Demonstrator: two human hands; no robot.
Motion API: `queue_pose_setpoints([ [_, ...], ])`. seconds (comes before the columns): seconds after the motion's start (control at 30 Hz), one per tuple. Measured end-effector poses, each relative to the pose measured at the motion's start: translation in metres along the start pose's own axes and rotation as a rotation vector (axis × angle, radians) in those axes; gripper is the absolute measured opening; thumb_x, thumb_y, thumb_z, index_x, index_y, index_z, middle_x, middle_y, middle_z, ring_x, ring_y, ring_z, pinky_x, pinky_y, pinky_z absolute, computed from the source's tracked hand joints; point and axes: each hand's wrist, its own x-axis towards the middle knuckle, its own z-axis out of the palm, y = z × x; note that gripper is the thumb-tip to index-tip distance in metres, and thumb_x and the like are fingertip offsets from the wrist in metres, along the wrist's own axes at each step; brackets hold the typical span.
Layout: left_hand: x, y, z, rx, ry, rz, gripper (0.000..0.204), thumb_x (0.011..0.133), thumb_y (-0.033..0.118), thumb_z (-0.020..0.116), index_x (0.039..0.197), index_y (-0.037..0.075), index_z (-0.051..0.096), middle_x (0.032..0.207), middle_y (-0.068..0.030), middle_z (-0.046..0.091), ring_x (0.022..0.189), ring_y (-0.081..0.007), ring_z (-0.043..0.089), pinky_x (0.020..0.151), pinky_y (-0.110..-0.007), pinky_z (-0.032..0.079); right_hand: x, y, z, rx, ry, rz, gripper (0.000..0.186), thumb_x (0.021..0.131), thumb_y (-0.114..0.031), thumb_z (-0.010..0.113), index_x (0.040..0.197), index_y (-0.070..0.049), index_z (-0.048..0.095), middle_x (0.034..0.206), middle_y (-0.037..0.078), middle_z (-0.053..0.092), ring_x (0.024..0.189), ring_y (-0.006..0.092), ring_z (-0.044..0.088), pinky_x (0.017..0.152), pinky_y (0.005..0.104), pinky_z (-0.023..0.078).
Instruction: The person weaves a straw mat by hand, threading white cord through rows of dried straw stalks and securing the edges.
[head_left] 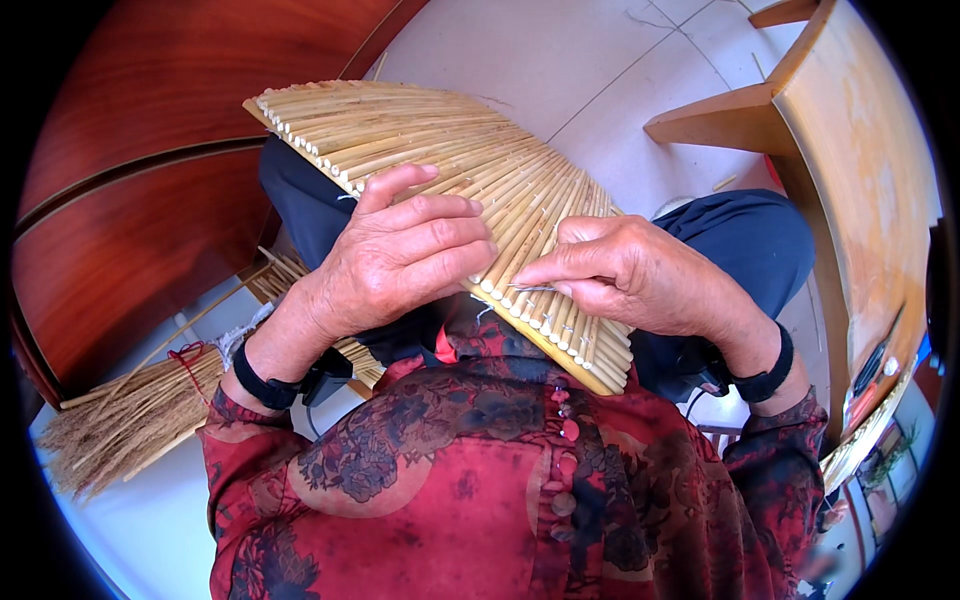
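A fan-shaped panel of pale reed stalks (420,130) lies across my knees, its cut ends lined along a flat yellow strip, with short bits of thread poking out. My left hand (400,245) rests over the panel's near edge, fingers bent and spread across the stalks, gripping it there. My right hand (625,275) pinches a thin metal needle (520,287) between thumb and index finger, low on the stalks, a little right of my left fingertips. The needle's tip is too small to make out clearly.
A dark red wooden cabinet (130,230) stands at left. Bundles of bristly straw (105,440) lie below it. A pale wooden table (865,180) at right holds small tools (870,370) near its edge. Tiled floor (580,50) shows beyond the panel.
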Motion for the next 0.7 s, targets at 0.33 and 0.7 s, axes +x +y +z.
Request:
queue_pose_setpoints([
  [0.33, 0.006, -0.004, -0.001, -0.062, 0.022, 0.011, 0.027, 0.076, 0.023, 0.070, 0.100, 0.010, 0.066, 0.098, -0.0023, 0.066, 0.091, -0.0193, 0.062, 0.101, -0.046, 0.036, 0.010, -0.011, -0.019, -0.140, -0.092, -0.041, 0.024, 0.081, -0.004, 0.060, 0.102, -0.009, 0.071, 0.082, 0.016, 0.062, 0.078, 0.0341, 0.062, 0.069, 0.0410, 0.049],
  [0.7, 0.084, -0.053, -0.014, -0.266, 0.027, 0.309, 0.022, 0.076, 0.022, 0.071, 0.091, 0.008, 0.063, 0.078, -0.0032, 0.058, 0.078, -0.0240, 0.056, 0.100, -0.047, 0.033, 0.001, -0.016, -0.073, -0.413, 0.057, -0.065, 0.026, 0.081, 0.002, 0.063, 0.103, -0.011, 0.068, 0.069, 0.008, 0.039, 0.063, 0.0236, 0.045, 0.058, 0.0333, 0.039],
])
